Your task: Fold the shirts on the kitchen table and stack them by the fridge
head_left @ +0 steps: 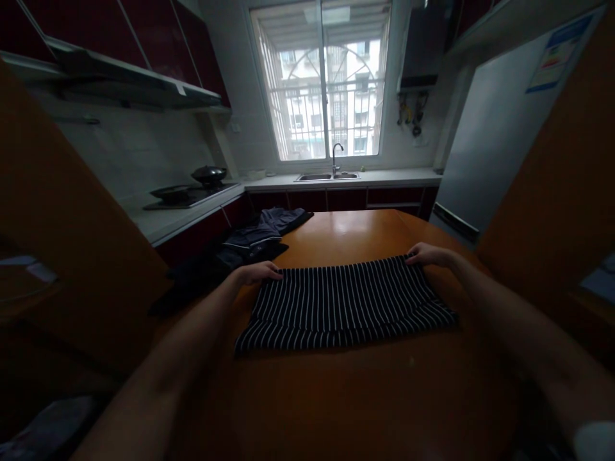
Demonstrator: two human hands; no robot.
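Note:
A black cloth garment with thin white stripes (336,301) is stretched wide over the wooden table (346,397); its exact kind cannot be made out. My left hand (259,273) pinches its far left corner. At the far right corner, my right hand (425,255) has its fingers closed on the fabric. The far edge is pulled fairly straight between both hands, while the near part lies on the tabletop with a crosswise crease close to its front edge.
Dark clothes (259,234) lie in a pile along the table's left side. Beyond the table are a counter with a sink (331,177), a stove with a lidded pan (209,174) at left, and a fridge (500,121) at right.

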